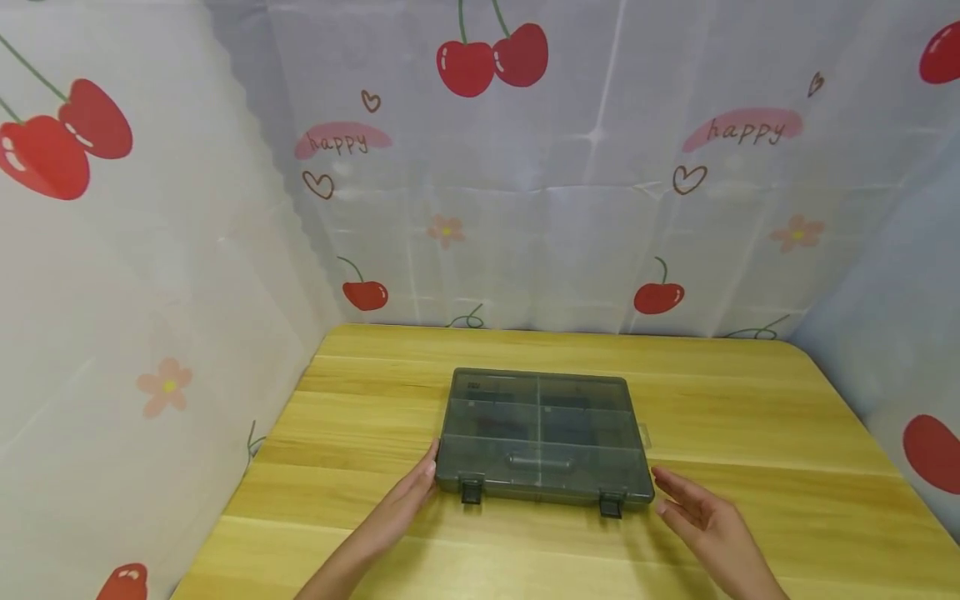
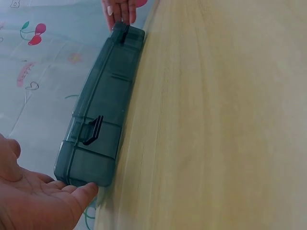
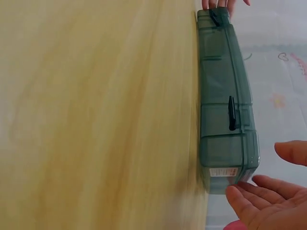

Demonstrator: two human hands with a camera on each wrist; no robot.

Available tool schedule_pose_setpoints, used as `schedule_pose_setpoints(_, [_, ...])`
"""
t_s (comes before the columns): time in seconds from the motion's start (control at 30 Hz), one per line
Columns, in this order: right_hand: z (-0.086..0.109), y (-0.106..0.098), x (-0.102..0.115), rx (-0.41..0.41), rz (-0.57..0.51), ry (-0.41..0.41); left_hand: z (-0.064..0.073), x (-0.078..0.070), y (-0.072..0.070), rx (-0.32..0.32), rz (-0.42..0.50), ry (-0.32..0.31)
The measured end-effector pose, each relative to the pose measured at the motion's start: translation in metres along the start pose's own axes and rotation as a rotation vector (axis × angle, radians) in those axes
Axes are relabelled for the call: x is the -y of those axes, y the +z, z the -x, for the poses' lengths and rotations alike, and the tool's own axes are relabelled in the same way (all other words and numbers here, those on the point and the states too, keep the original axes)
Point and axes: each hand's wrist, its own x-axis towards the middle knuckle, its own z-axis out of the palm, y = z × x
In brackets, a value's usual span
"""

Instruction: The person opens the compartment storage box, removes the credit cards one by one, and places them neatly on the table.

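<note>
A dark translucent plastic storage box (image 1: pixel 542 429) with a divided interior lies flat on the table, its lid down. Two black latches (image 1: pixel 471 492) jut from its front edge. Along the box's left side, my left hand (image 1: pixel 401 504) rests with extended fingers, touching it near the front corner; the left wrist view shows that hand (image 2: pixel 43 199) with its palm turned up. Opposite, my right hand (image 1: pixel 708 525) has its fingertips at or very near the right side. In the right wrist view, a small white label (image 3: pixel 223 172) shows on the box's end beside the right hand (image 3: pixel 273 203).
The wood-grain table (image 1: pixel 360 400) has rounded far corners. White cloth (image 1: pixel 525 192) printed with cherries, flowers and hearts hangs behind it and on both sides. A small pale tab (image 1: pixel 645 435) shows beside the box's right edge.
</note>
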Motion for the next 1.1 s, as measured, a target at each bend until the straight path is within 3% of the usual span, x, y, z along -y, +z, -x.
schedule_pose_setpoints(0.13, [0.0,0.003,0.001,0.06,-0.018,0.005,0.001,0.002,0.0,0.0,0.015,-0.001])
schedule_pose_setpoints(0.6, [0.0,0.004,0.0,0.059,0.035,0.024,0.004,0.001,0.003,0.004,0.033,-0.01])
schedule_pose_setpoints(0.87, [0.001,0.003,0.003,0.081,0.029,0.064,0.008,-0.007,0.007,-0.014,0.008,-0.038])
schedule_pose_setpoints(1.1, [0.004,0.002,0.007,0.073,0.032,0.05,0.011,-0.016,0.008,-0.023,-0.033,-0.067])
